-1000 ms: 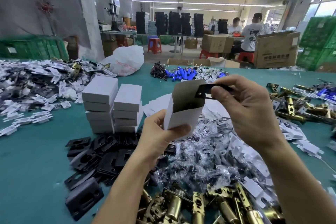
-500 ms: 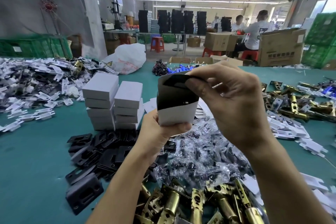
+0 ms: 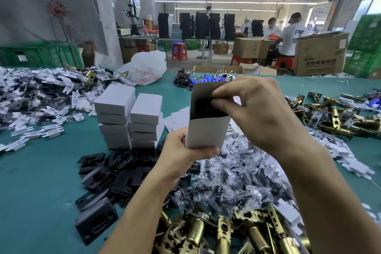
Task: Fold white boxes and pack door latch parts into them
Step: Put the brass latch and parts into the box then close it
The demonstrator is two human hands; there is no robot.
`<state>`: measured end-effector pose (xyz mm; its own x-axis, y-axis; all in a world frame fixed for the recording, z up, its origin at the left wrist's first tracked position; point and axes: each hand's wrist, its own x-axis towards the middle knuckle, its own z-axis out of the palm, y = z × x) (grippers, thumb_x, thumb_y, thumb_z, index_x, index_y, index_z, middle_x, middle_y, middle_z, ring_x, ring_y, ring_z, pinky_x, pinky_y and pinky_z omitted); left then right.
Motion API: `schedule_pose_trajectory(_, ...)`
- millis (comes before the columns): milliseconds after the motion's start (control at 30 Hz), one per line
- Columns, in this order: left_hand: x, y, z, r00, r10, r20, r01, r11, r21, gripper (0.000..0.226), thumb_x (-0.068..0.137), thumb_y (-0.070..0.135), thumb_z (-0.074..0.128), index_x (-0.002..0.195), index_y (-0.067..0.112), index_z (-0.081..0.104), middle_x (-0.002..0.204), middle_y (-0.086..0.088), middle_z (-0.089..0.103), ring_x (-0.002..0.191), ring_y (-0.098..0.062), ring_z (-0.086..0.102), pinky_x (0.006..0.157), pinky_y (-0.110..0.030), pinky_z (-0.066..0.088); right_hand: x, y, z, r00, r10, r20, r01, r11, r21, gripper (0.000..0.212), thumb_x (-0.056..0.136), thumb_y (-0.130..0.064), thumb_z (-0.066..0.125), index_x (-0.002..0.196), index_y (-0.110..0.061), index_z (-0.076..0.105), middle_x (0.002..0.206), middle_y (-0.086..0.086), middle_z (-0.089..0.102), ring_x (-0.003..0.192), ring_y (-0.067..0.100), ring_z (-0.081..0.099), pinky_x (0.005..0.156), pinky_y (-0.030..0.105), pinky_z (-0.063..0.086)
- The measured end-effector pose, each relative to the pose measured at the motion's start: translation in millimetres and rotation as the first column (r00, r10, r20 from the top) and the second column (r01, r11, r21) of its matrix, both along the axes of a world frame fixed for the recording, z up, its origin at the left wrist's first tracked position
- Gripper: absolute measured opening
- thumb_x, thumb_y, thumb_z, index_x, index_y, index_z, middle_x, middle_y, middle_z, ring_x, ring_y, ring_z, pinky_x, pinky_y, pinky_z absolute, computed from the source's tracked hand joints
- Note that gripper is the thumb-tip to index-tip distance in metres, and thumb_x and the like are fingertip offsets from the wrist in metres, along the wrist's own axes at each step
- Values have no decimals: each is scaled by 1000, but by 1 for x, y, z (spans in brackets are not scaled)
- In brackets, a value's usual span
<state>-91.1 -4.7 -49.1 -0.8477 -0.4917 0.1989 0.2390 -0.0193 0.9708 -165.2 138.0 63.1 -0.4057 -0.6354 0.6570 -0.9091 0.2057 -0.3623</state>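
My left hand (image 3: 181, 154) grips the bottom of an upright white box (image 3: 206, 130) whose top end is open. A black latch plate (image 3: 203, 106) sits down inside the box's mouth. My right hand (image 3: 259, 113) is at the open top, thumb and fingers curled over the rim and pinching the plate's upper edge. Below lie loose black plates (image 3: 115, 173), small bagged parts (image 3: 233, 173) and brass latch bodies (image 3: 216, 231) on the green table (image 3: 37, 181).
Two stacks of closed white boxes (image 3: 132, 117) stand left of my hands. Flat white box blanks (image 3: 31, 97) are heaped at far left, more brass latches (image 3: 334, 115) at right. A white plastic bag (image 3: 146, 68) and blue parts (image 3: 204, 79) lie behind. Cardboard cartons and seated people are beyond the table.
My right hand has brought the black plate from above the box down into its open top. The box has turned more upright in my left hand.
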Motion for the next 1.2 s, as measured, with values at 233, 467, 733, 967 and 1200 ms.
schedule_pose_trajectory(233, 1, -1, 0, 999, 32, 3, -32, 999, -17, 41, 53, 9, 91, 87, 27, 80, 90, -7, 77, 85, -18, 71, 68, -25, 57, -5, -7, 19, 998, -56, -25, 61, 922, 381, 23, 88, -14, 65, 99, -33, 73, 104, 4, 66, 98, 27, 59, 84, 42, 53)
schedule_pose_trajectory(467, 0, -1, -1, 998, 46, 36, -45, 999, -27, 43, 50, 6, 91, 90, 15, 79, 92, -12, 77, 87, -24, 72, 73, -33, 61, -2, -16, 29, 998, -39, 43, 12, 872, 490, 24, 86, -14, 66, 93, -35, 74, 100, 2, 69, 92, 26, 64, 83, 41, 55)
schedule_pose_trajectory(733, 4, 2, 2, 997, 33, 72, -27, 996, -83, 46, 44, 17, 94, 84, 34, 79, 88, -4, 78, 84, -15, 73, 70, -25, 59, -12, -26, 32, 972, -203, -119, 234, 796, 558, 26, 86, -22, 68, 111, -28, 69, 103, 10, 58, 93, 34, 56, 73, 36, 44)
schedule_pose_trajectory(967, 3, 2, 1, 993, 46, 109, -35, 995, -97, 42, 44, 17, 94, 82, 26, 79, 86, -5, 78, 76, -12, 72, 62, -20, 56, -12, -28, 33, 951, -269, -156, 310, 784, 537, 20, 82, -22, 71, 97, -19, 59, 76, 0, 42, 63, 24, 45, 67, 37, 40)
schedule_pose_trajectory(1200, 3, 1, 0, 988, 48, 147, -34, 995, -97, 40, 52, 6, 94, 76, 35, 79, 84, -2, 78, 77, -10, 72, 64, -20, 56, -20, -25, 26, 993, -116, 26, 81, 822, 564, 21, 83, -6, 59, 85, -19, 76, 75, 10, 74, 46, -3, 61, 70, 38, 60)
